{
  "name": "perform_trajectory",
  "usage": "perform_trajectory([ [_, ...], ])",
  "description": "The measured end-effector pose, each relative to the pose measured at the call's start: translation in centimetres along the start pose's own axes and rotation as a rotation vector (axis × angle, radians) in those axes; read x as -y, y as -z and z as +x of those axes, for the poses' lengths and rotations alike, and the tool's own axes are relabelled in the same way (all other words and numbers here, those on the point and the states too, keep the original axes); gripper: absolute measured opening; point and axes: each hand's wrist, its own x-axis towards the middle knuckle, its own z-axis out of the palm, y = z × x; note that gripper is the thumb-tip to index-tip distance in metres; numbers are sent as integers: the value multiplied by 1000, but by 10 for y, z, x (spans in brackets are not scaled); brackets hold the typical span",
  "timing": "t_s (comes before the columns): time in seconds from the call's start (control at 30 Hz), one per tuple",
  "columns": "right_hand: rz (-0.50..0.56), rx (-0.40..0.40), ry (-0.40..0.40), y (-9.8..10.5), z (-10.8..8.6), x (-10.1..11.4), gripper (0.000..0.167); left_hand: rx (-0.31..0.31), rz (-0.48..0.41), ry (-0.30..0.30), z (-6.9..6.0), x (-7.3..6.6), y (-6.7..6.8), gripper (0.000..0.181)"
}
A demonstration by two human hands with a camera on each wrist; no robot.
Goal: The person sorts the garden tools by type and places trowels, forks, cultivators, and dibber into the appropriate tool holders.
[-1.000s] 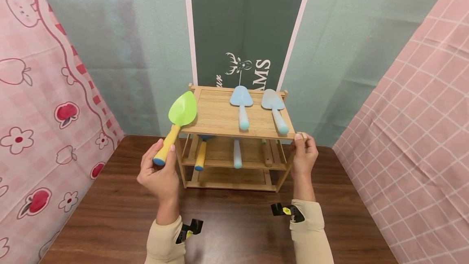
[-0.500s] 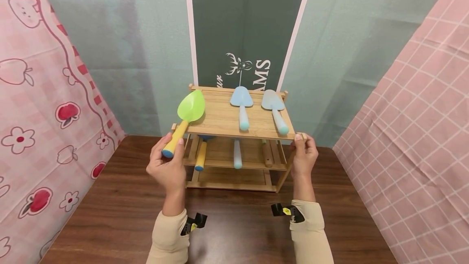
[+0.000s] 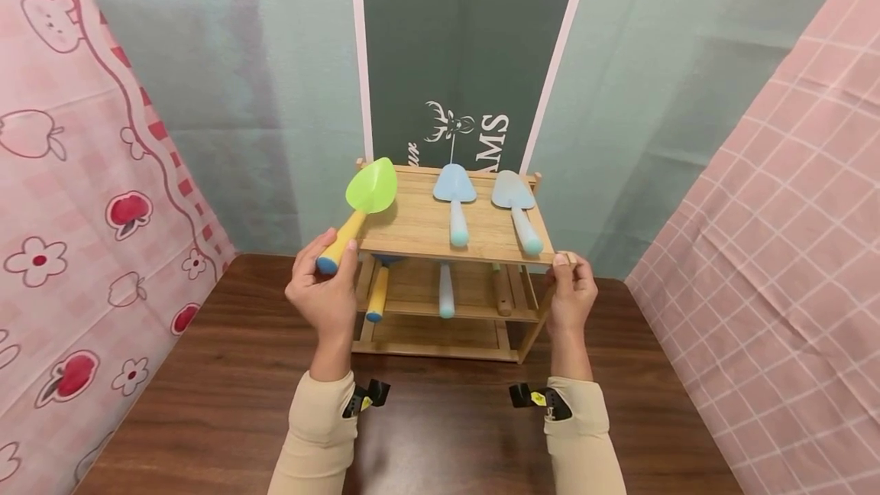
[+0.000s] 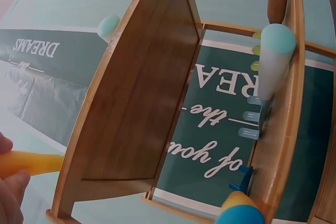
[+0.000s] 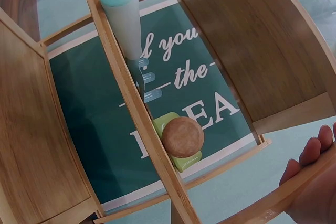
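Note:
My left hand [image 3: 323,292] pinches the yellow, blue-capped handle of a toy shovel [image 3: 372,186] with a green, leaf-shaped blade. The blade is over the left part of the top shelf of a wooden rack [image 3: 412,239]; whether it touches the wood is unclear. In the left wrist view the yellow handle [image 4: 34,164] shows between fingers and thumb. At the rack's front right corner, my right hand [image 3: 572,300] grips the frame. Two more shovels lie on the top shelf: a light-blue one [image 3: 454,183] and a paler one [image 3: 512,189], their handles toward me.
The middle shelf bears a yellow-handled tool [image 3: 377,296], a white-handled rake [image 3: 447,292] with blue tines, and a brown-handled tool [image 3: 503,296] with green parts. A brown table [image 3: 447,418] supports the rack. Curtains surround it, pink ones [image 3: 777,197] at the sides.
My left hand has carried the green shovel to the right and farther back, from the rack's left edge to over the top shelf. My right hand stays at the corner.

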Motion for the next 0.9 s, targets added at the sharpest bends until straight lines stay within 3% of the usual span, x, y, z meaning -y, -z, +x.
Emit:
perform_trajectory([
  [0.27, -11, -8, -11, 0, -1, 1, 6, 43, 77, 16, 4, 3, -7, 23],
  [0.9, -6, -13, -10, 0, -1, 0, 5, 78, 169, -43, 17, 10, -26, 21],
])
